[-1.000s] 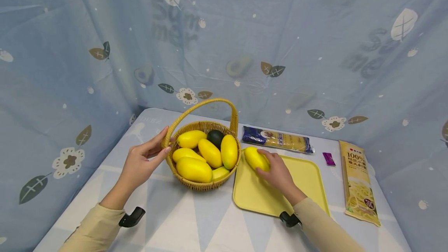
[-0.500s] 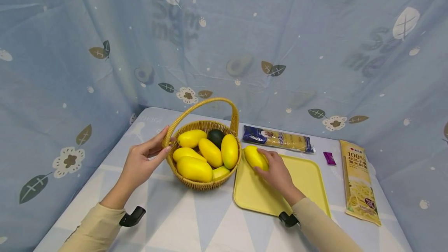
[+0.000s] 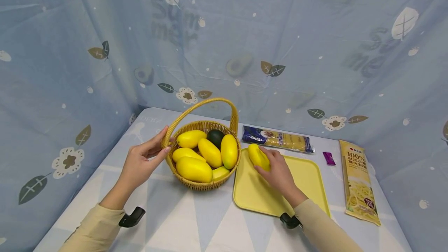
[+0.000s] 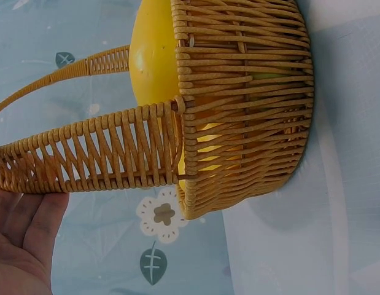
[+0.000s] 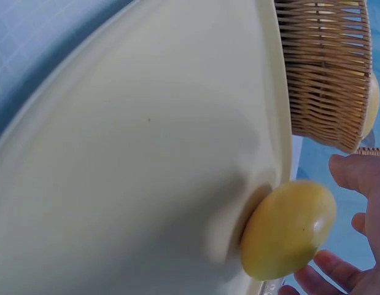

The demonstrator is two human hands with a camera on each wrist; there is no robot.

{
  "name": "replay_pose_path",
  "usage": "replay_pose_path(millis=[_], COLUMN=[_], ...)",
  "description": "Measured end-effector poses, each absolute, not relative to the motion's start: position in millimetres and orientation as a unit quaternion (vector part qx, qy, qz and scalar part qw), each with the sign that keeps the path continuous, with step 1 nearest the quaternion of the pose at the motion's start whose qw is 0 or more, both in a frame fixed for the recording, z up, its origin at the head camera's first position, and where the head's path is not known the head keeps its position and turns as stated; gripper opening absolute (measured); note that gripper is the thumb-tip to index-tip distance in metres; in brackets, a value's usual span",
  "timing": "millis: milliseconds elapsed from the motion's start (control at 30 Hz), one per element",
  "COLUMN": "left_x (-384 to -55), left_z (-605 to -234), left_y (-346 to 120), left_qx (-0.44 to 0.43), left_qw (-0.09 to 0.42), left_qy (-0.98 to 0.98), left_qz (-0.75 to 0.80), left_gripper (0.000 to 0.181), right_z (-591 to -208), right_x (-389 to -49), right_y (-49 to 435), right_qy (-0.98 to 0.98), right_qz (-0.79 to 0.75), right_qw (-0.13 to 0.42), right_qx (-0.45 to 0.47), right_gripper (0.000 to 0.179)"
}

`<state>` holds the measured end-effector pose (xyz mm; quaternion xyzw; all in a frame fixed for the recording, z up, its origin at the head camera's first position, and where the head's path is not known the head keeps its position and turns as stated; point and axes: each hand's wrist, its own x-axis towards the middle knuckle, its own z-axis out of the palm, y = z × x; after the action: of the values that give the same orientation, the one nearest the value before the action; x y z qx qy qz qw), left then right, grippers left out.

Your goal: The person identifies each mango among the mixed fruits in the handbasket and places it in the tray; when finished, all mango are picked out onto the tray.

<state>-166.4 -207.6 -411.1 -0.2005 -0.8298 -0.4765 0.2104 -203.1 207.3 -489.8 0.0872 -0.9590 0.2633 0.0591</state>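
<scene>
My left hand (image 3: 143,160) holds the handle of a wicker basket (image 3: 201,186) between thumb and fingers. In the left wrist view, fingers (image 4: 45,224) lie against the woven handle (image 4: 85,150). Several yellow mangoes (image 3: 194,169) and a dark green round fruit (image 3: 215,137) fill the basket. Another mango (image 3: 258,157) lies on the yellow tray (image 3: 301,178), near its back left corner. My right hand (image 3: 278,172) is spread beside this mango. In the right wrist view the thumb (image 5: 355,172) stands off the mango (image 5: 288,230), and fingertips are close to its lower end; contact is unclear.
Behind the tray lies a blue and gold pasta packet (image 3: 278,139). A small purple wrapped sweet (image 3: 329,158) and a tall yellow noodle packet (image 3: 359,184) lie to the right. A patterned blue cloth (image 3: 224,49) hangs around the table.
The mango by my right hand has turned slightly and shifted a little to the right on the tray. My left hand and the basket stay in place.
</scene>
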Motion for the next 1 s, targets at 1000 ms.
replay_pose_path(millis=[1000], left_x=[-166], left_z=[-411], left_y=[-207], left_qx=[-0.201], left_qw=[0.208], left_qy=[-0.825], left_qz=[-0.486], left_gripper=[0.067], right_z=[-447], right_x=[-181], right_y=[139], right_qy=[-0.918], right_qz=[0.338], right_qw=[0.045], right_qx=[0.204], right_gripper=[0.059])
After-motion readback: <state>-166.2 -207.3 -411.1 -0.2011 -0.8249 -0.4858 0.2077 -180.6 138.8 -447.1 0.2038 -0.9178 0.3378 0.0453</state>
